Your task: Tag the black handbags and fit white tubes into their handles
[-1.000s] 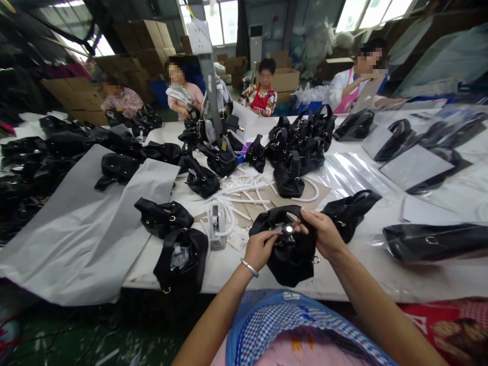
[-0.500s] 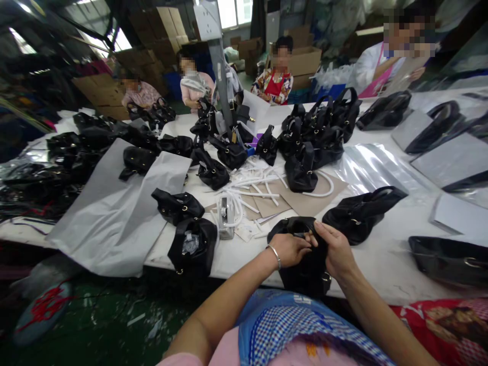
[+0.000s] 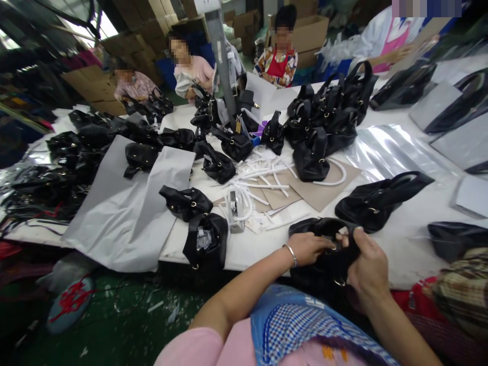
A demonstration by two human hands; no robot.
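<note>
A black handbag (image 3: 318, 277) with gold rings is held at the table's front edge, its opening facing up. My left hand (image 3: 313, 249), with a silver bangle at the wrist, has its fingers closed at the bag's mouth; the fingertips are partly hidden. My right hand (image 3: 369, 264) grips the right side of the rim, thumb outside and some fingers inside. A small pale patch shows in the opening between the hands, too blurred to name. Just beyond lies another black handbag (image 3: 360, 209) with its handle stretched right.
Black handbags (image 3: 206, 239) stand left, one with clear plastic inside. White tubes (image 3: 267, 178) and brown card (image 3: 324, 185) lie mid-table. A grey sheet (image 3: 129, 218) covers the left edge. A post (image 3: 220, 61) rises behind. Several co-workers sit or stand across the table.
The view has tilted down and turned slightly. Both hands still hold the bag, and the right hand has shifted along its rim, with more of its back showing.
</note>
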